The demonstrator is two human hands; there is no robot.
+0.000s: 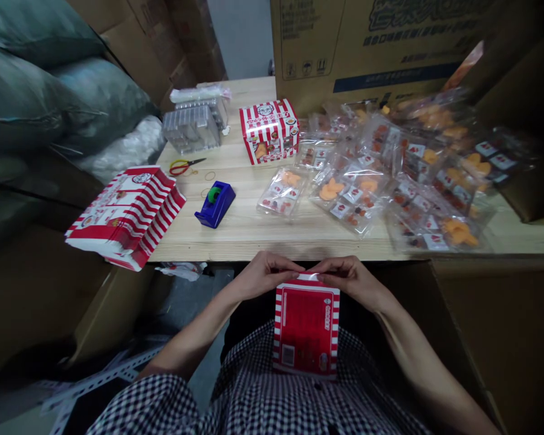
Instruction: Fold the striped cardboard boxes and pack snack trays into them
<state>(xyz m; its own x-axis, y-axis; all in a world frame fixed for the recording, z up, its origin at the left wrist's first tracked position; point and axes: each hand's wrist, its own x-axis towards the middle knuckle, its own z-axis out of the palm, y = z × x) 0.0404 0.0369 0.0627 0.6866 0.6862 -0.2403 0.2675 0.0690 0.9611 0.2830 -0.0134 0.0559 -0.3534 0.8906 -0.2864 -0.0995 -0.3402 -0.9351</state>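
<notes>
A red carton [306,329] with white striped edges and a barcode lies against my lap, just below the table's front edge. My left hand [268,275] pinches its top flap from the left. From the right, my right hand [344,275] grips the same flap, its fingertips close to those of the left. Beyond my hands, a clear packet [283,192] of small toy-like pieces lies on the wooden table [236,241]. A formed red-and-white striped box [271,132] stands farther back.
Flattened striped cartons [124,214] are stacked at the left edge. Near them are a blue tape dispenser [216,205], scissors [185,166] and clear plastic cases [191,130]. Many clear packets [367,181] pile up on the right, before a large cardboard box [381,54].
</notes>
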